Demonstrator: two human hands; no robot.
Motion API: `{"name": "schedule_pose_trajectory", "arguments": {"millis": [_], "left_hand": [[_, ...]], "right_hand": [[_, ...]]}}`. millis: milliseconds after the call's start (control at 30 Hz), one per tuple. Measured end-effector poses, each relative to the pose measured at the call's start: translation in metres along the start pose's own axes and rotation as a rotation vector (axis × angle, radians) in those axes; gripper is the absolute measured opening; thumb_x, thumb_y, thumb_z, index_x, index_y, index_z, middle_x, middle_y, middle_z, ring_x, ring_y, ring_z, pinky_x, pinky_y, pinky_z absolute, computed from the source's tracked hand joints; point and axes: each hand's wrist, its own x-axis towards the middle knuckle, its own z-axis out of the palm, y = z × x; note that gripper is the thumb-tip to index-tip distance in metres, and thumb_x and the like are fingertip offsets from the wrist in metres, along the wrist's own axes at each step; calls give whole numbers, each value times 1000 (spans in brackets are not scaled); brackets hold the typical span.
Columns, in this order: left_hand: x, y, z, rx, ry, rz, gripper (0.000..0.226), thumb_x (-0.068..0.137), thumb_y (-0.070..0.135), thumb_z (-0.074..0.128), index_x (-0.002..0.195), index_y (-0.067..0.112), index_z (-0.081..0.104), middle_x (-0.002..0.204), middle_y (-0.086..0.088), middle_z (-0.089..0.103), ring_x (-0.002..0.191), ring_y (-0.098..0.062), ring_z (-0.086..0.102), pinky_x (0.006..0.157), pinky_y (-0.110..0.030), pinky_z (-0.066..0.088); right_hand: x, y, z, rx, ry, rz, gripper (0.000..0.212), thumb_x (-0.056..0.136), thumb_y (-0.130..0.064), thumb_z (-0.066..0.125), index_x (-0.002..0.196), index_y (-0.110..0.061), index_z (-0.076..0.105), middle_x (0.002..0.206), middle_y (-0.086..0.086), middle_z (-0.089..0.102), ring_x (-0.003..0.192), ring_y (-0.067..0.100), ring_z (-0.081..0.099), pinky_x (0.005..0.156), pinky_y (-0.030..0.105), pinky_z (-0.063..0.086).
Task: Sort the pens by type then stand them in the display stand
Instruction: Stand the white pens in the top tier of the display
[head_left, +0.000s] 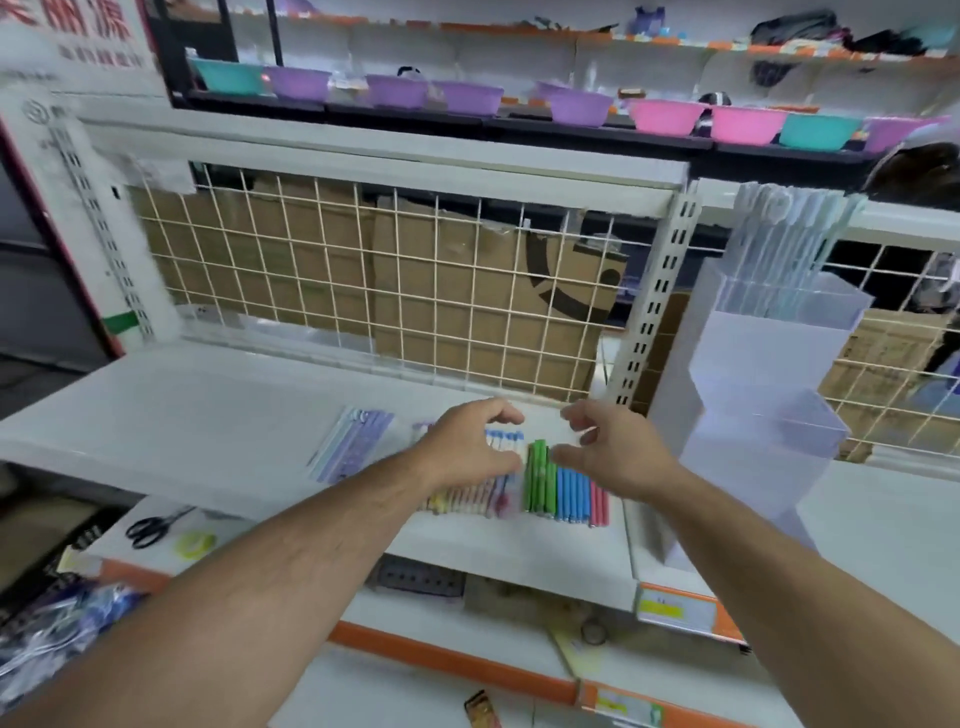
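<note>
Looks to be the sorting step, near its end, with none of the standing begun. Grouped by colour on the shelf (208, 415): green pens (537, 475), then blue pens (571, 493), then pink pens (600, 504), side by side and touching, ends toward the front edge. Left of those, a row of clear pens (467, 501), partly hidden under the left hand (467, 444); farther left and apart, pale packets (353, 441).

Hovering over the rows with both hands. Left hand curved and spread, thumb apart, gripping nothing visible. Right hand (613, 454) likewise loosely spread beside the green pens, holding nothing. Cannot tell whether any fingertip touches a pen.

To the right, well apart from the pens, the clear tiered stand (763, 415), with no coloured pens visible in its lower tiers.

Next, probably: gather one group, most likely the green between the hands, square the ends, lift, and lower upright into one compartment. Calls for a firm wrap against rolling and fanning out, and for keeping the groups unmixed.
</note>
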Motion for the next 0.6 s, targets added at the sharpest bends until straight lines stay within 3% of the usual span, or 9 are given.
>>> {"name": "schedule_pose_trajectory", "arguments": {"millis": [100, 300, 433, 533, 600], "left_hand": [[-8, -39, -35, 25, -6, -10, 44, 76, 23, 77, 117, 31, 64, 120, 15, 63, 111, -2, 57, 88, -17, 44], [-24, -108, -94, 59, -31, -51, 45, 76, 28, 78, 119, 32, 64, 123, 18, 62, 115, -1, 56, 91, -17, 45], [-26, -144, -116, 20, 0, -144, 44, 76, 24, 77, 116, 34, 64, 113, 17, 59, 89, -2, 64, 65, -20, 54], [-21, -167, -122, 94, 14, -159, 45, 75, 25, 79, 118, 28, 66, 117, 11, 65, 109, -8, 61, 88, -24, 50], [-18, -180, -124, 105, 34, -193, 42, 76, 23, 77, 116, 25, 67, 115, 9, 66, 111, -9, 60, 92, -24, 48]], "right_hand": [[16, -34, 42, 40, -18, 7, 60, 82, -41, 80, 134, -21, 58, 125, -3, 62, 103, 14, 61, 88, 32, 52], [43, -91, 112, 95, -37, 30, 57, 81, -42, 80, 130, -22, 61, 119, -6, 63, 103, 13, 60, 84, 24, 45], [57, -113, 145, 155, -80, 48, 53, 81, -34, 81, 128, -20, 62, 118, -5, 64, 98, 11, 62, 84, 22, 45], [68, -121, 159, 167, -101, 58, 51, 83, -33, 78, 129, -19, 62, 119, -5, 63, 95, 12, 63, 85, 25, 48], [76, -124, 166, 152, -99, 54, 48, 84, -33, 76, 129, -20, 62, 119, -6, 63, 95, 11, 63, 82, 23, 46]]}}
